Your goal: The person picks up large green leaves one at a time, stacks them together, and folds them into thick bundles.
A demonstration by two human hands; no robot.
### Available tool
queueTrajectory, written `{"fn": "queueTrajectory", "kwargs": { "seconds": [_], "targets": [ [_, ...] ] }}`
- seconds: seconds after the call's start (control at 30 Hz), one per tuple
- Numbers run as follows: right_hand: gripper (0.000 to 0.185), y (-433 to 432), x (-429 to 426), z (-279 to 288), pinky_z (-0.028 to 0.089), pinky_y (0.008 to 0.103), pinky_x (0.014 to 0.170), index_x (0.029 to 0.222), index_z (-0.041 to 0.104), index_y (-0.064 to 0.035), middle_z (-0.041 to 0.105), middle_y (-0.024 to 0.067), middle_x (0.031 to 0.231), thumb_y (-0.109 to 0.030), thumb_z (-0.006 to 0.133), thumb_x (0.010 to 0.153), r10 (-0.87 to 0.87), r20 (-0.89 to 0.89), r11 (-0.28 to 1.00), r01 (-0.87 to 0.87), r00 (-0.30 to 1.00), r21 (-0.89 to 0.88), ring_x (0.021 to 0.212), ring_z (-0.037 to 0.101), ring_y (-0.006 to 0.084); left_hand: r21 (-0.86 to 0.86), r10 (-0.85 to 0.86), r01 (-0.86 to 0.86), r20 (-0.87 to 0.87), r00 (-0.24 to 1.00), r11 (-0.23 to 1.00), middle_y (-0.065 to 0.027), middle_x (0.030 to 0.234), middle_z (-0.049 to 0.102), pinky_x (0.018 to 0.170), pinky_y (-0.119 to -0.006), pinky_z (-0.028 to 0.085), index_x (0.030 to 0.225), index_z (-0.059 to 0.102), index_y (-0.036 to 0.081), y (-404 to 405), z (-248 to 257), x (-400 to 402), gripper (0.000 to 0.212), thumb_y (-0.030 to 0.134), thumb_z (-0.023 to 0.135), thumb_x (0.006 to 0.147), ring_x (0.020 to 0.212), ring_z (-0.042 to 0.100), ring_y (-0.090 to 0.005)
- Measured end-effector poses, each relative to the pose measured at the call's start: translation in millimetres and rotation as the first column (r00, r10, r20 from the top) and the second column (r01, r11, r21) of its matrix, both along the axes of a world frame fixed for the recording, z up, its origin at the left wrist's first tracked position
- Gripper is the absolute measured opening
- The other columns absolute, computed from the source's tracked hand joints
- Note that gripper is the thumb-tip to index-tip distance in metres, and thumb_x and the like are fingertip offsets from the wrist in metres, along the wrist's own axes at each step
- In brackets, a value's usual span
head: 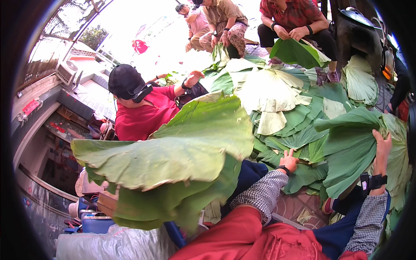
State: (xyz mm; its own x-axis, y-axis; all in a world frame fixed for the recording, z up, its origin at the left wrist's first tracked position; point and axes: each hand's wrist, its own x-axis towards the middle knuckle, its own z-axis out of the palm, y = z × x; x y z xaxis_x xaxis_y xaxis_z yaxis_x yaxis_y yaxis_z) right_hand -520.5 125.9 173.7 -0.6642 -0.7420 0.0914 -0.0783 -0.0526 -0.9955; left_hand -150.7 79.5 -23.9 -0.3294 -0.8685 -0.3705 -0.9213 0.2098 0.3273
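My right hand (382,148) grips a large green lotus leaf (351,149) at its gathered centre, and the blade hangs down to the left. With the fingers apart, my left hand (288,161) touches the near side of a broad pile of lotus leaves (300,120). Some of the piled leaves lie with their pale undersides up. Left of my left arm, a stack of big yellow-green lotus leaves (182,156) is raised above the ground, close to the camera. What holds it up is hidden.
A person in a red shirt (146,113) is behind the raised stack. Across the pile, one person (295,19) holds a folded leaf, and others (224,26) bend over leaves. At lower left are a blue container (97,224) and a whitish plastic sack (113,243).
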Motion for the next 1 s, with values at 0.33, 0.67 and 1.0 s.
{"fn": "queueTrajectory", "kwargs": {
  "seconds": [0.33,0.67,1.0],
  "targets": [
    [0.05,0,16,8,0.041,0.0286,0.089,0.122,0.051,0.0015,0.06,0.0085,0.111,-0.012,0.069,0.077,0.055,-0.071,0.998,-0.051,0.996,0.049,0.095,0.056,0.0172,-0.174,-0.239,0.251,0.09,0.967,0.952,-0.0225,0.147,0.025,0.093,-0.049,0.043,0.109,0.064,0.014,-24,14,-31,0.037,0.01,0.059,0.073,0.136,0.025,-0.0431],
    [0.046,1,19,8,0.043,0.0278,0.085,0.116,0.055,0.0006,0.063,0.007,0.102,-0.014,0.07,0.075,0.019,-0.197,0.999,-0.009,0.98,0.051,0.089,0.057,0.0157,-0.193,-0.151,0.147,-0.005,0.989,0.97,-0.0188,0.111,0.05,0.088,-0.045,0.049,0.106,0.055,0.004,-44,-5,-17,0.029,0.004,0.055,0.077,0.11,0.049,-0.0379],
    [0.041,-2,38,22,0.047,0.0295,0.076,0.099,0.061,0.002,0.067,0.0095,0.09,-0.022,0.077,0.069,-0.016,-0.299,0.986,0.064,0.954,0.154,0.079,0.06,0.0172,-0.317,0.106,-0.072,0.092,0.99,0.946,-0.0112,0.103,0.063,0.083,-0.044,0.044,0.103,0.055,0.008,-25,-25,-3,0.029,0.01,0.061,0.075,0.105,0.054,-0.0295]
  ]
}}
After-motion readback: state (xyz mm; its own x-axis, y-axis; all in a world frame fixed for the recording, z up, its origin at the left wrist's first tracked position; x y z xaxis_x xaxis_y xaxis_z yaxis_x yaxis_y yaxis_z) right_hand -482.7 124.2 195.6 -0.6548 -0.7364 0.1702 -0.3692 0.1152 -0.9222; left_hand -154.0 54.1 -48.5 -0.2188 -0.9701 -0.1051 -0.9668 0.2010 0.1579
